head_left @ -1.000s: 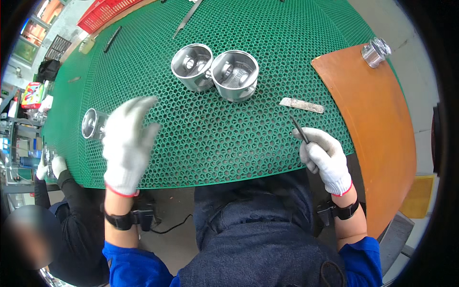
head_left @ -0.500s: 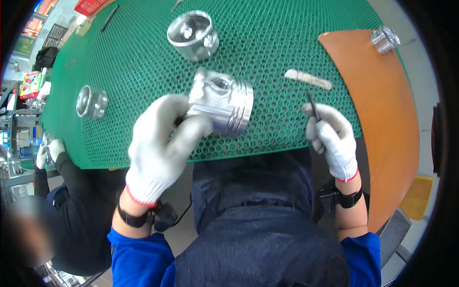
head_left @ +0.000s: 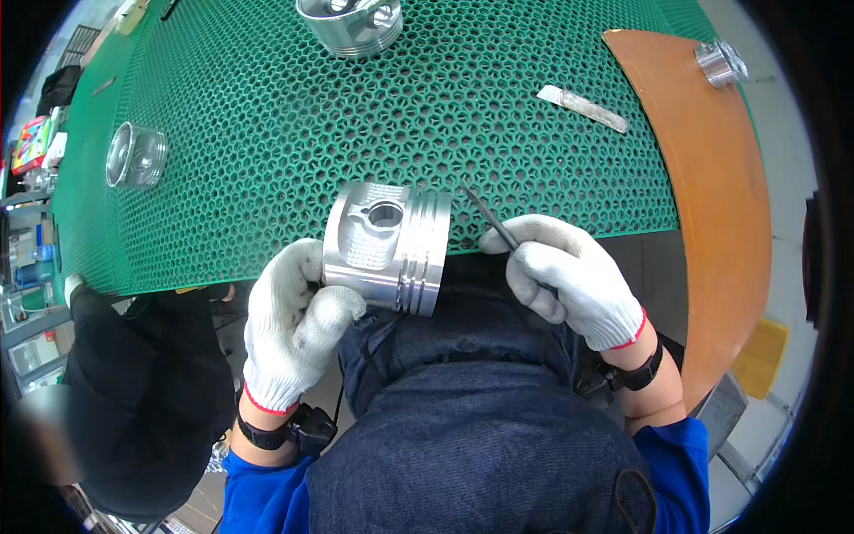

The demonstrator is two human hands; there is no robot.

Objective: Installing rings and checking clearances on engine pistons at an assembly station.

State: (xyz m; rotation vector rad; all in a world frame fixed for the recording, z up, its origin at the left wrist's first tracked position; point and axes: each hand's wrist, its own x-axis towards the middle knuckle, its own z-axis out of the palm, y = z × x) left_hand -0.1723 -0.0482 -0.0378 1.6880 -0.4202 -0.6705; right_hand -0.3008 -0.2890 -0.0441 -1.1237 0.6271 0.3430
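Observation:
In my gloved left hand (head_left: 298, 325) is a silver metal piston (head_left: 382, 249), gripped at its skirt end. Its pin hole faces up and its ring grooves are toward my right. My right hand (head_left: 565, 280), gloved too, pinches a thin dark tool (head_left: 491, 218) like a small file or scraper; its exact kind is unclear. The tool's tip points up and left, close to the grooved end of the piston but apart from it. Both hands are at the near edge of the green mat.
Another piston (head_left: 351, 27) stands at the far middle of the green honeycomb mat (head_left: 267, 169), and one (head_left: 136, 156) at the left. A pale strip (head_left: 583, 109) lies at right. Beyond it is a brown board (head_left: 712, 196) with a smaller metal part (head_left: 721, 62). A person (head_left: 147, 392) sits at left.
My left hand has brought the piston nearer to me and turned it slightly. My right hand has moved left with the tool, toward the piston's grooved end. The view has shifted.

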